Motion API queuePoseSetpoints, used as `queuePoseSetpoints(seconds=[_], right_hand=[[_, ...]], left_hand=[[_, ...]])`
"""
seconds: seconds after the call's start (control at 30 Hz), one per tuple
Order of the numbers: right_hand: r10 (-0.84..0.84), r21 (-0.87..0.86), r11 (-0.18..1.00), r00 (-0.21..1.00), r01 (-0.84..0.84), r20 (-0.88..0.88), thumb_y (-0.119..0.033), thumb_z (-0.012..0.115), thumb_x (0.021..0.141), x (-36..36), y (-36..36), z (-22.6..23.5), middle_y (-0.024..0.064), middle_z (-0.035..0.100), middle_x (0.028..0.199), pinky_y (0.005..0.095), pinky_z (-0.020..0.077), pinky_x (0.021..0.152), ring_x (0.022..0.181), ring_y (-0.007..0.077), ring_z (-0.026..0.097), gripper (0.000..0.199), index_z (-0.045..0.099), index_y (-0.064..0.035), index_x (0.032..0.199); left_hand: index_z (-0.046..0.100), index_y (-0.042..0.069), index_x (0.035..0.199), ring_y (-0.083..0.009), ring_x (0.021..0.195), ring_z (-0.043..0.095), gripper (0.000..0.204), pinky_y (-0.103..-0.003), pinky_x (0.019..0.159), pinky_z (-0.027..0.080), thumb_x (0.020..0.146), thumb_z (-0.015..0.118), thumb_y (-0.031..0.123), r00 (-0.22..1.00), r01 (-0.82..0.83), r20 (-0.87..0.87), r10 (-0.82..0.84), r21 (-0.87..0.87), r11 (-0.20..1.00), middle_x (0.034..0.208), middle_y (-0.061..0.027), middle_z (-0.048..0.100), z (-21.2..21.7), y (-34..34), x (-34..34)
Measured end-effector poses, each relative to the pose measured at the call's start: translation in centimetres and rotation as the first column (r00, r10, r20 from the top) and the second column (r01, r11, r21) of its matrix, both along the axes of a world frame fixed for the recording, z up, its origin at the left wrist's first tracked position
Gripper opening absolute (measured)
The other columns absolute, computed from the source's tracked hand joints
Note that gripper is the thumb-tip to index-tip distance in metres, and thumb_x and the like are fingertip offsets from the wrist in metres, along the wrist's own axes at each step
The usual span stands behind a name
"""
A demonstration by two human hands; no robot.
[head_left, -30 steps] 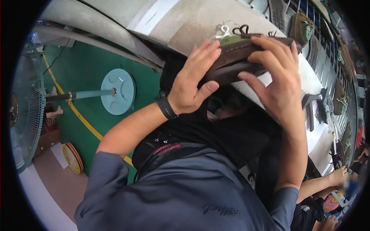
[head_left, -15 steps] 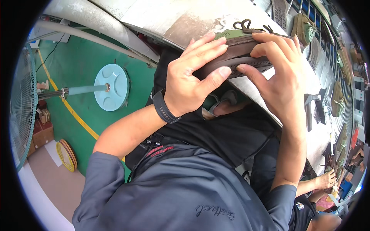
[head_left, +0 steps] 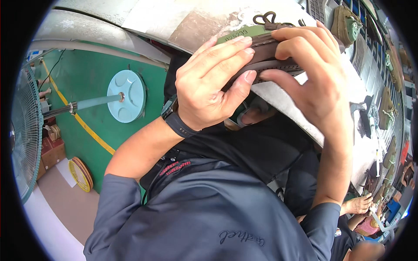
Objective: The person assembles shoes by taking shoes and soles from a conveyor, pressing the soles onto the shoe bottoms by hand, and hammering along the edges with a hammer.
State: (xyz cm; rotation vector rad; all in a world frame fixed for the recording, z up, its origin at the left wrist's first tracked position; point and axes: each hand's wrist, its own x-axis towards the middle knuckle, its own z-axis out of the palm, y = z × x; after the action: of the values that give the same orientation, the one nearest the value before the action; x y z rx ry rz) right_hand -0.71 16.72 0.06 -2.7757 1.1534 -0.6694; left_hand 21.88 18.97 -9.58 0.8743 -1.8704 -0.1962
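Between my two hands is a shoe (head_left: 264, 53) with a brown side, a dark sole edge, a green inside and dark laces. It is tilted over the bench's near edge. My left hand (head_left: 211, 82) grips one end, with fingers stretched along the brown side and the thumb at the sole edge. My right hand (head_left: 311, 69) wraps the other end, its fingers bent over the top and its thumb near the sole. The fingers hide much of the shoe.
The metal workbench (head_left: 161, 17) runs along the far side. Further right, another shoe (head_left: 346, 26) sits by a slatted conveyor bearing several more. A fan's blue round base (head_left: 126, 96) stands on the green floor at left. A co-worker's hand (head_left: 360, 203) is at lower right.
My left hand has shifted a little left, and the shoe has rolled slightly so less of its sole shows. My right thumb has slid left along the sole edge.
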Motion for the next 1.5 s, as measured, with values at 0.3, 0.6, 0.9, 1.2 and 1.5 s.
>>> queuePoseSetpoints(seconds=[0.3,0.6,0.9,1.2,1.5], right_hand=[[0.056,-0.017,0.998,0.995,-0.055,0.085,-0.007,0.087,0.074,-1.2,-0.4,-0.2,0.0102,0.077,0.119,0.0475,0.0513,0.107,0.114,0.0324,0.070,0.035,0.062,-0.0045,0.098],[-0.256,0.240,0.950,0.936,0.198,0.242,-0.029,0.094,0.074,-6.0,-1.5,-0.5,0.0121,0.062,0.152,0.0419,0.0428,0.118,0.138,0.0278,0.058,0.071,0.069,-0.0057,0.136],[-0.711,0.689,0.700,0.271,0.186,0.649,-0.032,0.067,0.109,-7.5,-4.1,-5.3,0.0050,0.074,0.114,0.0250,0.0494,0.101,0.111,0.0107,0.065,0.042,0.068,0.0016,0.134],[-0.693,0.659,0.721,0.198,0.216,0.693,-0.036,0.068,0.108,-6.8,-6.1,-6.9,0.0029,0.072,0.101,0.0253,0.0502,0.089,0.094,0.0097,0.062,0.040,0.074,0.0026,0.119],[-0.661,0.614,0.750,0.263,0.247,0.703,-0.031,0.076,0.101,-6.0,-5.6,-6.0,0.0026,0.071,0.099,0.0256,0.0515,0.085,0.091,0.0096,0.062,0.044,0.070,0.0039,0.126]], left_hand=[[0.076,-0.001,0.123,-0.0332,0.115,0.076,0.038,-0.047,0.107,0.055,0.088,0.085,0.009,0.996,0.010,0.083,-0.014,0.046,0.999,0.124,-0.0195,0.077,1.7,-0.3,-1.4],[0.076,-0.003,0.120,-0.0356,0.108,0.075,0.044,-0.042,0.097,0.059,0.079,0.089,0.008,0.997,0.033,0.058,-0.048,0.234,0.972,0.119,-0.0201,0.077,4.6,1.5,-3.0],[0.047,0.009,0.161,-0.0447,0.152,0.041,0.102,-0.053,0.124,0.033,0.077,0.087,0.051,0.843,0.414,0.075,-0.533,0.543,0.731,0.166,-0.0274,0.039,3.5,-6.8,-3.1],[0.043,0.001,0.162,-0.0423,0.155,0.039,0.104,-0.048,0.127,0.029,0.079,0.081,0.051,0.833,0.425,0.054,-0.550,0.574,0.700,0.169,-0.0280,0.036,3.4,-7.2,-3.5],[0.045,0.005,0.162,-0.0445,0.149,0.044,0.103,-0.052,0.122,0.032,0.077,0.083,0.050,0.841,0.446,-0.002,-0.541,0.570,0.690,0.166,-0.0280,0.039,2.7,-7.3,-3.5]])
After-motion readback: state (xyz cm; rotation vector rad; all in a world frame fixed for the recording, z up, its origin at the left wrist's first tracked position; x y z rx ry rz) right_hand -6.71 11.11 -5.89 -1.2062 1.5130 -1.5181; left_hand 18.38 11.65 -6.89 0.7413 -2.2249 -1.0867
